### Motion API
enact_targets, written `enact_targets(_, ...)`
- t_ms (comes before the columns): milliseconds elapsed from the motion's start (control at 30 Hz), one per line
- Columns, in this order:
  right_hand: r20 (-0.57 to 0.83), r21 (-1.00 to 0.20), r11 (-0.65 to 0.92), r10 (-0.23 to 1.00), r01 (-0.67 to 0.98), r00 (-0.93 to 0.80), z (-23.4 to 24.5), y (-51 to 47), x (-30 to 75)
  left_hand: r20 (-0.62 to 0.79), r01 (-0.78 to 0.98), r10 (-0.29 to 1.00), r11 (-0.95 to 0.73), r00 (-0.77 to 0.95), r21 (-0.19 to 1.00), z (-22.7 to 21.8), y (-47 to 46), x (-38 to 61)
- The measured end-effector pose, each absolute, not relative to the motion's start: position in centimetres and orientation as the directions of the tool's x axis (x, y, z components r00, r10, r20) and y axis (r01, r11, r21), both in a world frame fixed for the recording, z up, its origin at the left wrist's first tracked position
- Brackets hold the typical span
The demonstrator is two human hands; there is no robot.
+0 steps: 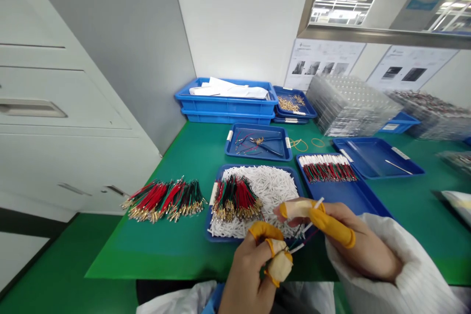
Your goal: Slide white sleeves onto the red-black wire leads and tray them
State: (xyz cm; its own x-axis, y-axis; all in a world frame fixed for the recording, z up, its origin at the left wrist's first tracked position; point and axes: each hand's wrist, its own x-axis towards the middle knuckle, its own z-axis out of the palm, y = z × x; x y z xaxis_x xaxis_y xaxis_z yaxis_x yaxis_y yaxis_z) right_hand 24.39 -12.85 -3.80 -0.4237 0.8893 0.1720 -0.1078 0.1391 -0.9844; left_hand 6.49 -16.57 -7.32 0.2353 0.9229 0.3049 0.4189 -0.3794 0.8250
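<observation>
My left hand (pixel 250 270) and my right hand (pixel 342 230) meet low in the view, both wearing yellow finger cots and cloth wraps. Thin coloured wires with white sleeves (pixel 298 244) run between them, pinched in both hands' fingers. Just beyond my fingertips, a blue tray (pixel 211 216) holds a pile of white sleeves (pixel 272 189) and a bundle of red and green wires with gold pins (pixel 235 198). My right fingers partly cover the tray's near corner.
A sleeved wire row (pixel 326 169) lies in a blue tray. Another wire bundle (pixel 165 200) rests on the green mat (pixel 121 250). Further back are a tool tray (pixel 253 141), rubber bands (pixel 299 144), brass pins (pixel 289 104), blue crates (pixel 226 105), and stacked clear trays (pixel 349 105). White cabinets (pixel 55 113) stand left.
</observation>
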Motion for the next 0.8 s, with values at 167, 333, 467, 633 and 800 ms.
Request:
enact_targets(167,0.166,-0.984,0.113,0.866,-0.138,-0.473,-3.3,-13.1,24.5,0.142,0.466,0.943,-0.276,0.301,0.841,-6.5,-16.7,6.6)
enact_targets(333,0.075,-0.996,0.085,0.849,-0.006,-0.523,-2.6,-13.1,24.6,0.071,0.479,0.94,-0.234,0.333,0.846,-6.2,-16.8,6.6)
enact_targets(467,0.034,-0.992,0.1,0.815,0.083,-0.579,-2.2,-12.8,24.4,0.056,0.5,0.946,-0.219,0.32,0.838,-6.2,-16.7,6.7)
enact_targets(633,0.011,-0.991,0.084,0.814,0.1,-0.58,-2.2,-13.0,24.5,0.177,0.465,0.946,-0.289,0.27,0.837,-6.2,-16.4,7.0)
enact_targets(800,0.03,-0.994,0.071,0.911,0.085,-0.411,-2.3,-13.5,24.9,0.196,0.441,0.951,-0.286,0.24,0.85,-6.6,-16.2,7.1)
